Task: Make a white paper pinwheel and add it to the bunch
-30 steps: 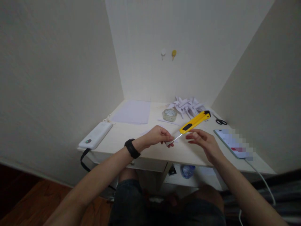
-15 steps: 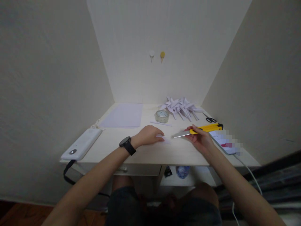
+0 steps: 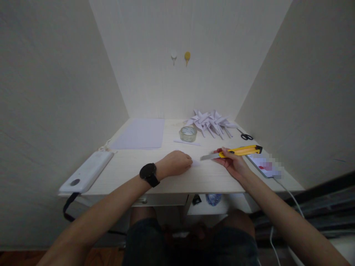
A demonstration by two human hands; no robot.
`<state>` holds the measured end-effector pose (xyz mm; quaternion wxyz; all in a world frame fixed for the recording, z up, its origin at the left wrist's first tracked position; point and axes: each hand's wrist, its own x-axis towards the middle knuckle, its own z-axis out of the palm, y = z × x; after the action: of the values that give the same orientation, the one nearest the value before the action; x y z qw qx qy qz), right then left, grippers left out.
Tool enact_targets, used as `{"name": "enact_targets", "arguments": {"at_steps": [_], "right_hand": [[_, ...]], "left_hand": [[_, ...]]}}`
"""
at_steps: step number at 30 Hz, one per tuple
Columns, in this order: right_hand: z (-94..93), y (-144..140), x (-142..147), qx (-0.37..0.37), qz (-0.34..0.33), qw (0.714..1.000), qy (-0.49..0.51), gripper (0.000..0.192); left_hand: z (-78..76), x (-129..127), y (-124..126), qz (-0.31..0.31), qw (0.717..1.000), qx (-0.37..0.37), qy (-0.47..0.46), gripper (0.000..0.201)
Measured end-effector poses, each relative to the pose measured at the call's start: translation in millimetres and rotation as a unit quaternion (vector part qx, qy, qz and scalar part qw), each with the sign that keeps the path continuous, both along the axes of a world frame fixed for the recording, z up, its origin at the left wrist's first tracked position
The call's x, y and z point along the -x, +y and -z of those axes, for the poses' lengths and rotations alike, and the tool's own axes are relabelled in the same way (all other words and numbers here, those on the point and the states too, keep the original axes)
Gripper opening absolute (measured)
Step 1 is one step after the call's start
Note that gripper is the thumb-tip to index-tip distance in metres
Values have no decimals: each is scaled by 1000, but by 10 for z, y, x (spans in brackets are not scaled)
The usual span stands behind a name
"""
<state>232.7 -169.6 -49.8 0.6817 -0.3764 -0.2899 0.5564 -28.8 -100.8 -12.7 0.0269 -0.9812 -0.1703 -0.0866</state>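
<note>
You're at a pale wood desk [image 3: 133,173] wedged into a narrow alcove: plain off-white walls [image 3: 50,92] left, back, right. Two small hooks [image 3: 180,57] on back wall. Dim, even light.

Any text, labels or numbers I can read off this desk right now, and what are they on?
No readable text anywhere.
Phone: screen pixelated, unreadable.
Yellow utility knife in the right hand: no marking legible.
Watch on the left hand's wrist: face dark.
Power bank, tape roll, paper sheet: nothing visible.
</note>
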Motion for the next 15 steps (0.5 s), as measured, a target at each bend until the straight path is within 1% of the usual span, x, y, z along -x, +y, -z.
{"name": "enact_targets", "arguments": {"at_steps": [3,9,12,15], "right_hand": [[14,11,-24,4,7,1000,5,17],[-10,18,-19,27,24,999,28,12],[-7,19,-19,34,29,999,28,11],[14,27,-39,32,28,999,19,12]], "left_hand": [[4,-27,-11,2,999,-45,29,19],[24,-60,17,-46,996,-68,21,16],[38,-61,47,-54,996,-67,-4,19],[36,-70,81,-54,997,-32,-41,14]]}}
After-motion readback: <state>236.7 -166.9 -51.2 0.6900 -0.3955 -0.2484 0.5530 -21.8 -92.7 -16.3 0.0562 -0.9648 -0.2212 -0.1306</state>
